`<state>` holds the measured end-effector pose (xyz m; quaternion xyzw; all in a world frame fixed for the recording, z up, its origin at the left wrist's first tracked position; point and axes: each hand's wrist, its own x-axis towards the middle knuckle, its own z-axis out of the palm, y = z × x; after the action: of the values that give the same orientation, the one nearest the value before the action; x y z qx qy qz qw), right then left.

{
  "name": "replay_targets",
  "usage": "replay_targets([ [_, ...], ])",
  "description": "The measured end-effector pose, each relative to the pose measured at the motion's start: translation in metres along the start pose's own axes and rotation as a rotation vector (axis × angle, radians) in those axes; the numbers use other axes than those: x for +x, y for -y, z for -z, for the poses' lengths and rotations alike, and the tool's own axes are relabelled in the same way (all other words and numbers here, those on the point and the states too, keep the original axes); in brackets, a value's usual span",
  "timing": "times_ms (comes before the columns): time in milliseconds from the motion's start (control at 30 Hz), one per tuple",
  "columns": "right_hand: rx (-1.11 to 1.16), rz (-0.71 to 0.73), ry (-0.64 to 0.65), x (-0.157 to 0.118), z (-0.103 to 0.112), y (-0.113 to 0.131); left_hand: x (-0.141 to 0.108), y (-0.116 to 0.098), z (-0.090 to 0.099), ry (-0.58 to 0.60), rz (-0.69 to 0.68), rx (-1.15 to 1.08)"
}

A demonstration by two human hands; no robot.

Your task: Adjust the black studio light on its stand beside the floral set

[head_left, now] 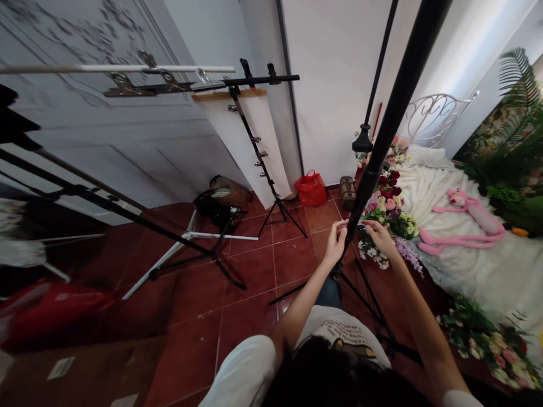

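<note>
A black tripod stand rises steeply in front of me, its thick pole leaning toward the upper right in the head view. My left hand is closed around the pole's left side at about waist height. On the other side, my right hand pinches a small dark knob that sticks out from the pole; its fingertips partly hide it. Spread legs of the stand reach the tiled floor close to my body.
Artificial flowers and a bed with a pink plush toy lie to the right. Ahead are a red bag and a backdrop stand with clips. More stand legs spread across the left floor, with a cardboard box nearer me.
</note>
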<state>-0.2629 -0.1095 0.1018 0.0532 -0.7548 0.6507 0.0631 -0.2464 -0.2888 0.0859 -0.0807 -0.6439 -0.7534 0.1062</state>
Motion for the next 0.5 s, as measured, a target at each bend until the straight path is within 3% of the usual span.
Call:
replay_targets([
  [133, 0.182, -0.092, 0.034, 0.002, -0.021, -0.031, 0.01, 0.003, -0.01, 0.036, -0.003, -0.03],
  [300, 0.402, -0.158, -0.024, -0.001, -0.029, -0.035, 0.02, 0.012, -0.014, 0.168, 0.075, -0.1],
  [500, 0.41, -0.108, -0.045, 0.008, -0.025, -0.039, 0.022, 0.011, -0.02, 0.141, 0.089, -0.086],
])
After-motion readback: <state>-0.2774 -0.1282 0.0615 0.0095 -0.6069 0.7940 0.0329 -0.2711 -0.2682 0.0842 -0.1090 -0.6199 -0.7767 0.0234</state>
